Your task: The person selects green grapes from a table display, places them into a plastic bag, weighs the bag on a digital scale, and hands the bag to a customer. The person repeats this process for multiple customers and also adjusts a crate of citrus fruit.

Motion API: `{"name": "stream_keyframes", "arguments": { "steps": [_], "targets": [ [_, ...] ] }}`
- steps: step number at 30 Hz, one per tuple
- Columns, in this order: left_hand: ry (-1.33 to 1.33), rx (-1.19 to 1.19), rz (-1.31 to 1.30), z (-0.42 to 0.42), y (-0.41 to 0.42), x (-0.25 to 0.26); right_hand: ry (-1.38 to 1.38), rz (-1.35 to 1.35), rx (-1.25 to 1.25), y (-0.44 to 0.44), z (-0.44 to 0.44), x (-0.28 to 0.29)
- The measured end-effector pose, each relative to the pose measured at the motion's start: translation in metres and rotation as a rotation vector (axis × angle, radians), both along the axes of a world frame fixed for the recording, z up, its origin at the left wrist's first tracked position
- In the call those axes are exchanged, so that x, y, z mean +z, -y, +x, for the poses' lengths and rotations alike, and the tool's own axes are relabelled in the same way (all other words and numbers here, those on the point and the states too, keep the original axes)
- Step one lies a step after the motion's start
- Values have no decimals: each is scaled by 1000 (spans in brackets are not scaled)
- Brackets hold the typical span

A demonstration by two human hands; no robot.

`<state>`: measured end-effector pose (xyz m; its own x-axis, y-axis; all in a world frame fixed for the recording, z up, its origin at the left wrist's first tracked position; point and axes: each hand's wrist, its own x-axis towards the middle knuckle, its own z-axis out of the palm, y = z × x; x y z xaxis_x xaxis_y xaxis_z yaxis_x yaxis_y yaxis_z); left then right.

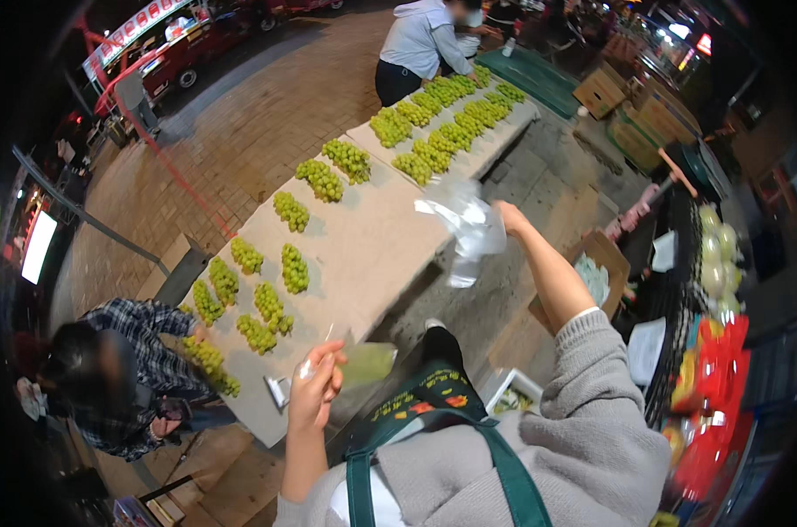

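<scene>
My right hand (511, 219) grips a clear plastic bag (467, 221), blurred and spread out over the near edge of the cloth-covered table (365, 244). Closer to my body, my left hand (319, 382) is raised with bent fingers around a see-through greenish piece (370, 364). Blur hides exactly what that piece is. Beyond my left hand, bunches of green grapes (270, 306) lie on the pale cloth. More grape bunches (431, 155) form two rows towards the table's far end. A small white object (278, 391) rests at the near left edge.
A person in a plaid shirt (141, 342) touches grapes at the left. Another person (415, 43) leans over the far end. Cardboard boxes (599, 92) stand beyond it. At my right are an open carton (612, 263), a white foam box (513, 390) and red packages (714, 375).
</scene>
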<state>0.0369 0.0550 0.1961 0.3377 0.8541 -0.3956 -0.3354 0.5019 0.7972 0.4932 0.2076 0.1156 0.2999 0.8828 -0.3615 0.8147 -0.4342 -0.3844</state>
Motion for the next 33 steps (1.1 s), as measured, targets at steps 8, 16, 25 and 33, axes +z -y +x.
{"name": "stream_keyframes", "arguments": {
  "steps": [8,16,25,33],
  "targets": [
    [-230,448,-242,80,-85,-96,-903,293,-710,-300,161,-172],
    [-344,841,-494,121,-138,-149,-1507,516,-411,-501,297,-338],
    [-28,1120,-759,158,-104,-180,-1280,312,-379,-578,228,-346],
    [235,1213,-732,151,-48,-151,-909,-59,325,-447,95,-345]
  ]
}}
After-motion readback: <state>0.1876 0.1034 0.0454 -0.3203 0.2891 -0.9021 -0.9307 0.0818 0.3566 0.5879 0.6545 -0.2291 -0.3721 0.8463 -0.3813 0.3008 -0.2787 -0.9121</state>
